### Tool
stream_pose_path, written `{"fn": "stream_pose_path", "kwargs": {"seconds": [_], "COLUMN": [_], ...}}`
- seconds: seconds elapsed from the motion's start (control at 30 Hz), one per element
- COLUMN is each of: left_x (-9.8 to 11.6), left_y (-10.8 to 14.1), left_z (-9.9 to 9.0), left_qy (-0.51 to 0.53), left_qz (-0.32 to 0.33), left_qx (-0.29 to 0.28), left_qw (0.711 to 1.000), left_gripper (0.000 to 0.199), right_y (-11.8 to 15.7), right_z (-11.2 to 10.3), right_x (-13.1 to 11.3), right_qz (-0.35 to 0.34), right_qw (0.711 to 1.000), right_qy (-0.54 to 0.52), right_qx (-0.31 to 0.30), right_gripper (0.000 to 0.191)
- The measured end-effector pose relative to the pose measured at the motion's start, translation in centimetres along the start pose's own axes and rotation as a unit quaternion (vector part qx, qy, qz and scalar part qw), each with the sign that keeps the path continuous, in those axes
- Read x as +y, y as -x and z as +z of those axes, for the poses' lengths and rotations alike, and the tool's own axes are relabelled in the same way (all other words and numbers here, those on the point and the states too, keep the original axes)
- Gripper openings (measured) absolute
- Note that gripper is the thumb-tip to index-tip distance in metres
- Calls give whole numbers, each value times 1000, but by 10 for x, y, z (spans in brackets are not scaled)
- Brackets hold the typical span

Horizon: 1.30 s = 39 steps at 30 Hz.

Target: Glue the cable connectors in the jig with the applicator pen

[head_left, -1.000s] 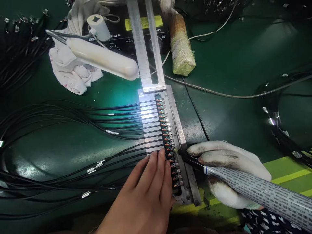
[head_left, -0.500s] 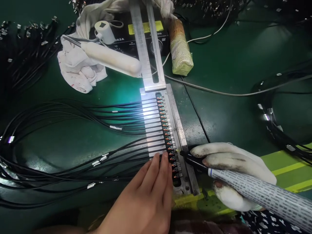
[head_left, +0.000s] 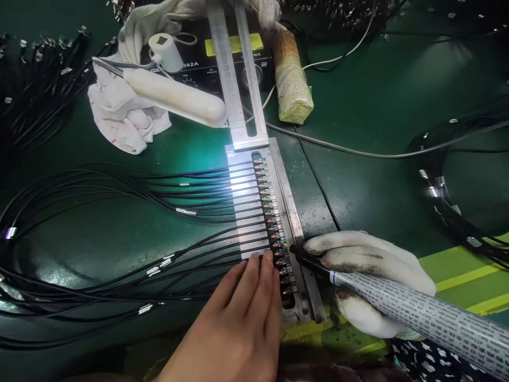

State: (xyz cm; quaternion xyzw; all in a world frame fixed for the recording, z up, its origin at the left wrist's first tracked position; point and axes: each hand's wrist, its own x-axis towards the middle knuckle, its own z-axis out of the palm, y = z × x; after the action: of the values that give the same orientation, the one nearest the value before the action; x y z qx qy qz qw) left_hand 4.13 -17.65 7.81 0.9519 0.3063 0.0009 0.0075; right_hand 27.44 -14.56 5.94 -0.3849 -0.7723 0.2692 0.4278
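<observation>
My left hand (head_left: 242,313) is bare and lies flat with fingers stretched out. Its fingertips rest on the black cables (head_left: 214,241) at the near part of a long metal fixture (head_left: 283,191). Small metal connectors (head_left: 274,220) with orange bits sit in a row along the fixture's slot, one per cable. My right hand (head_left: 369,270), in a stained white glove, grips a thick marker pen (head_left: 397,302) with a printed white barrel and black front end. The pen's yellowish tip is at a connector just right of my left fingertips; exact contact cannot be told.
A white-handled tool (head_left: 175,95) lies over a white cloth (head_left: 131,124). Behind stands a black control box (head_left: 199,74), with a slotted metal ruler bar (head_left: 228,69) and a wrapped block (head_left: 293,87). Cable bundles lie left (head_left: 43,90) and right (head_left: 449,207).
The pen and my right hand have shifted slightly left and toward the fixture's far end, around one connector along. My left hand stays in place. The whole view has tilted slightly.
</observation>
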Motion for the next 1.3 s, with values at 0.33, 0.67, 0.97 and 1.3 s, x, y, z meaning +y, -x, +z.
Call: {"fn": "stream_pose_path", "kwargs": {"seconds": [0.33,0.67,0.97,1.3], "left_x": [1,-1,2,1], "left_y": [0,-2,-1,-1], "left_z": [3,7,5,6], "left_qy": [-10,-12,-14,-20], "left_qz": [2,17,0,-12], "left_qx": [17,43,20,27], "left_qw": [1000,999,1000,999], "left_gripper": [54,53,50,42], "right_y": [-2,-1,-2,-1], "right_z": [-3,-2,-2,-1], "right_x": [-3,-3,-3,2], "right_qz": [-10,-14,-14,-18], "right_qw": [1000,1000,1000,1000], "right_qy": [1,-7,0,1], "right_qx": [-12,-1,-1,-8], "right_gripper": [13,12,13,20]}}
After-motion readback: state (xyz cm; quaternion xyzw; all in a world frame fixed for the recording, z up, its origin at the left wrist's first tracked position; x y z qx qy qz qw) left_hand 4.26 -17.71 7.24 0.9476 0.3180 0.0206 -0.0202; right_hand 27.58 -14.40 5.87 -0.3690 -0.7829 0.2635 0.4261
